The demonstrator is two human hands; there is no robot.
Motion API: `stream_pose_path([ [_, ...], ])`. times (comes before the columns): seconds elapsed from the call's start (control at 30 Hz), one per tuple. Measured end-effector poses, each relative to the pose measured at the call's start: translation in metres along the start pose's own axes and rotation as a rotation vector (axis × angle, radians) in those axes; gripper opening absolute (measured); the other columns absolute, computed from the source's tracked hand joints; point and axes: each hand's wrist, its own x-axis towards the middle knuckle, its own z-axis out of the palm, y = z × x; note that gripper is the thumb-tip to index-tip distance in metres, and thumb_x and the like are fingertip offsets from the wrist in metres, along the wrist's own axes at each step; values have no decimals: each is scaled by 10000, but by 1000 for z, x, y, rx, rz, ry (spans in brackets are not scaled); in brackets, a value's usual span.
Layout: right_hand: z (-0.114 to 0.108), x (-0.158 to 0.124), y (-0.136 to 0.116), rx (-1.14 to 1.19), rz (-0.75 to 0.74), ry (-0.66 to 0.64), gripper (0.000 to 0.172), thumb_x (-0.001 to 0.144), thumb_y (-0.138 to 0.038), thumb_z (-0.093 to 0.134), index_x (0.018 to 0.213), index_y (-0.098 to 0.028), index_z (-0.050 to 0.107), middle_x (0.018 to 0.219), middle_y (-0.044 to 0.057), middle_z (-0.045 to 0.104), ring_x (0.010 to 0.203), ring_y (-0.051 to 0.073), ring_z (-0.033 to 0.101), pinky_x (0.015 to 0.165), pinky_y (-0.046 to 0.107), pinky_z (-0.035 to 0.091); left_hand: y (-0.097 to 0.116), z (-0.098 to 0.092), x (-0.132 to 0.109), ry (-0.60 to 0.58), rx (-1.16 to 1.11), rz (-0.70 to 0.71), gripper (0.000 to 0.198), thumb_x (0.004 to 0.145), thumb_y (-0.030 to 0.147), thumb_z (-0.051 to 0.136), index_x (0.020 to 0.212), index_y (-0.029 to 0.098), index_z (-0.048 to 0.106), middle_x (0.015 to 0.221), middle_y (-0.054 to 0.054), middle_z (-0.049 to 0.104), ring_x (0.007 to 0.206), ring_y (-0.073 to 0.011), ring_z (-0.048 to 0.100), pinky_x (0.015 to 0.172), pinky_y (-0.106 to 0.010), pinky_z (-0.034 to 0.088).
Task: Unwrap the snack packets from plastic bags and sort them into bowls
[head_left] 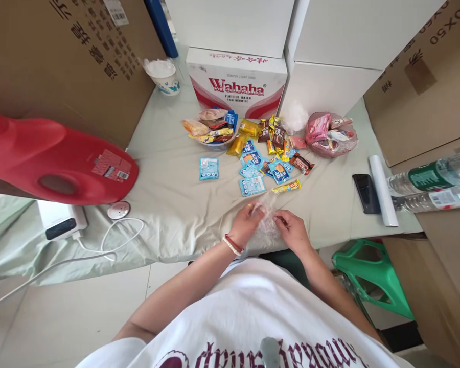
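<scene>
A crumpled clear plastic bag point(267, 221) is between my hands at the front edge of the cloth-covered table. My left hand point(247, 223) grips its left side, and my right hand point(292, 230) pinches its right side. Just beyond lie a yellow snack stick point(286, 186) and several blue snack packets point(252, 186). Behind them are brown wrapped snacks point(279, 136) and yellow packets point(249, 128). A bowl of mixed snacks point(214, 145) stands at the back left. On the back right sits a pinkish bag of snacks point(331, 148), beside a crumpled clear bag point(295, 116).
A red jug point(61, 158) and a white power bank point(61, 220) with a cable are on the left. A Wahaha carton point(235, 84) and a paper cup point(163, 76) stand behind. Plastic bottles point(429, 176), a white roll point(383, 191) and a green stool point(371, 271) are on the right.
</scene>
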Motion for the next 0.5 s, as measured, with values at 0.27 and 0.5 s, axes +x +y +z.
stream_pose_path([
  [0.27, -24, -1, 24, 363, 331, 33, 461, 747, -682, 786, 901, -253, 719, 795, 37, 679, 722, 204, 593, 624, 330, 512, -4, -31, 24, 227, -45, 66, 449, 876, 700, 629, 871, 262, 529, 702, 22, 616, 611, -172, 637, 544, -287, 466],
  [0.5, -18, 21, 10, 376, 388, -10, 529, 875, -704, 662, 1236, -319, 691, 1059, 67, 771, 859, 247, 703, 654, 356, 553, 3, -42, 21, 140, 82, 151, 505, 884, 776, 577, 928, 276, 533, 544, 78, 539, 385, -136, 502, 419, -280, 312],
])
